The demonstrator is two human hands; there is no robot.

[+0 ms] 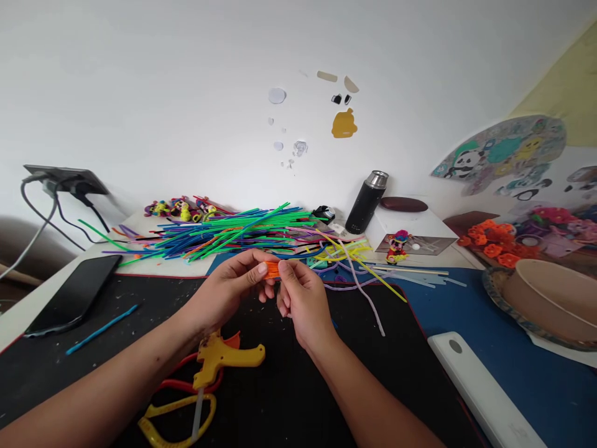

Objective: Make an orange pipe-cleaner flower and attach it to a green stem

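A small orange fuzzy piece (272,270) is pinched between the thumbs and fingers of both hands above the black mat (280,398). My left hand (242,280) grips its left side and my right hand (298,289) its right side, so part of it is hidden. Below my left hand lies a yellow glue gun (233,357) with an orange trigger. Scissors with red and yellow handles (212,410) rest partly under my left forearm. Behind my hands is a pile of green, blue and purple pipe cleaners (224,230).
A phone (74,295) and a blue pipe cleaner (102,330) lie left. Behind stand a black flask (367,202) and a white box (415,227) with a small figure (397,247) in front. A white bar (485,392) and a bowl (555,298) are right.
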